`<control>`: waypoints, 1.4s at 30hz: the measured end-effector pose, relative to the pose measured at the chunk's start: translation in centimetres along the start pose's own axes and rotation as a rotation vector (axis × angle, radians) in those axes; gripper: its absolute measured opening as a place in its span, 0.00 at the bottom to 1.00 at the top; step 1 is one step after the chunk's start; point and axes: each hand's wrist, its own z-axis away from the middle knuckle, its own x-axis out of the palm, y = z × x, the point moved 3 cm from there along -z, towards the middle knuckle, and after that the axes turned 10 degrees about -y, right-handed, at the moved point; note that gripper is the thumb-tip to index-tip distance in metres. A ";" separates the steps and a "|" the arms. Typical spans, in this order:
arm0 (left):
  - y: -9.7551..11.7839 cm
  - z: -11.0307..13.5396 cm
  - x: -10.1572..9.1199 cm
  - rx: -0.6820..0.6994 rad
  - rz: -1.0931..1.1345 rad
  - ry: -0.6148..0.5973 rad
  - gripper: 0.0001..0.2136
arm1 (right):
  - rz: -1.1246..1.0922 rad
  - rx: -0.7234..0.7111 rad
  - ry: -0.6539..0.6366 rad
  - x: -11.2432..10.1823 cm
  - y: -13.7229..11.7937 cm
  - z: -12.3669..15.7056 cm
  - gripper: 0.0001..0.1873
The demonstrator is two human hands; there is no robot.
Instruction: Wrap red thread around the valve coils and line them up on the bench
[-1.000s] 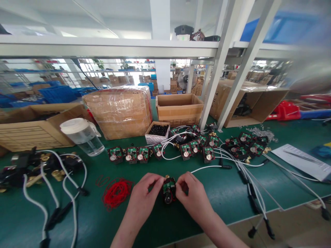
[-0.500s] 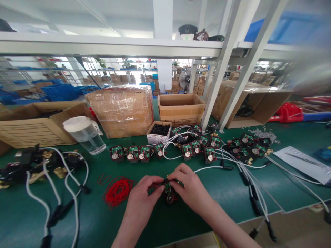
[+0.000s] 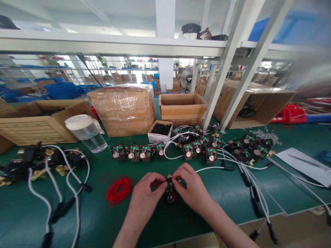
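Observation:
Both hands meet over one small black valve unit (image 3: 170,193) with a green circuit board and a brass fitting, low in the middle of the green mat (image 3: 224,193). My left hand (image 3: 147,194) pinches its left side. My right hand (image 3: 190,189) curls over its top and right side, fingertips closed on it. A pile of thin red rings (image 3: 118,190) lies just left of my left hand. Behind the hands runs a row of the same units (image 3: 134,152) with white cables.
A clear lidded jug (image 3: 86,132) and a wrapped carton (image 3: 123,109) stand at the back left. A small box of black parts (image 3: 160,132) sits mid-back, an open cardboard box (image 3: 183,108) behind it. More units with cables lie at left (image 3: 38,162) and right (image 3: 248,148). A white sheet (image 3: 302,165) lies far right.
My right hand has shifted from the unit's right side to over its top, and the fingertips of both hands have drawn together on it. The view has drifted slightly.

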 end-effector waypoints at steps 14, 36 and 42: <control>0.2 0.0 -0.1 0.002 0.019 0.001 0.05 | -0.124 0.126 0.000 0.1 0.4 -0.6 0.10; -0.9 0.0 -0.2 0.008 0.073 -0.059 0.09 | -0.193 0.135 0.035 0.8 1.1 -0.1 0.08; -1.7 0.9 -0.7 -0.054 0.204 -0.078 0.13 | -0.123 0.089 0.010 0.7 0.7 -0.2 0.09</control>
